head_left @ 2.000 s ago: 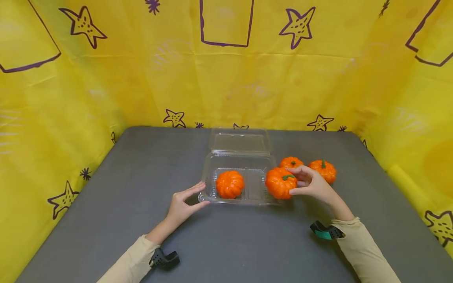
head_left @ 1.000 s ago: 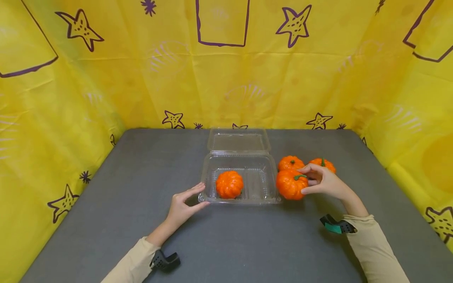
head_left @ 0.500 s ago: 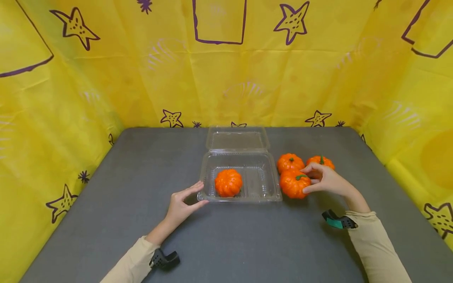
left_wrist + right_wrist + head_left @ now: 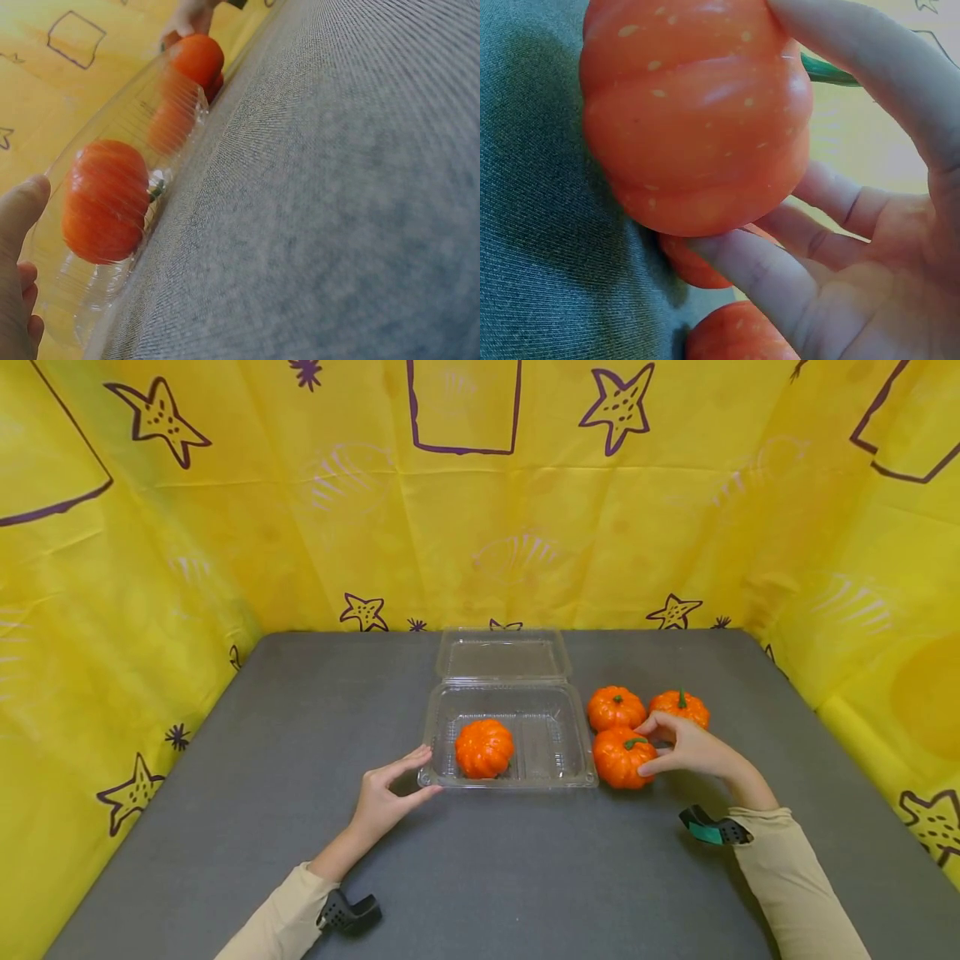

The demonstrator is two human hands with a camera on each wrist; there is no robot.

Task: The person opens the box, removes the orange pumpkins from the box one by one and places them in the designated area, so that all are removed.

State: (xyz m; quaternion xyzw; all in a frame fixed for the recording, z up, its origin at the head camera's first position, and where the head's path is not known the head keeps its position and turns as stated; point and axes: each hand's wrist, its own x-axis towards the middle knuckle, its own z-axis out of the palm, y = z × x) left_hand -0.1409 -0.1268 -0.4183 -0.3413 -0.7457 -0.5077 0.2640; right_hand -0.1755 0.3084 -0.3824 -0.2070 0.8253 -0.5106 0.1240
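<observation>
My right hand [image 4: 693, 750] grips a small orange pumpkin [image 4: 621, 762] with a green stem, just right of the clear plastic container [image 4: 510, 782]. In the right wrist view, thumb and fingers lie on opposite sides of that pumpkin [image 4: 697, 120], which sits close over the grey cloth. My left hand [image 4: 384, 802] touches the container's near left corner, thumb at the front edge and fingers along the side. Inside the container's left half lies another pumpkin [image 4: 483, 749]. The container's hinged lid [image 4: 504, 657] is folded back, away from me.
Two more pumpkins stand behind the gripped one: one nearer the container [image 4: 615, 707], one farther right [image 4: 679, 706], partly behind my right hand. The grey table [image 4: 495, 877] ends at a yellow curtain [image 4: 480, 543] at the back and sides.
The right hand has carried its pumpkin from over the container's right side out to the right, then lowered it slightly. The left hand keeps its place at the corner.
</observation>
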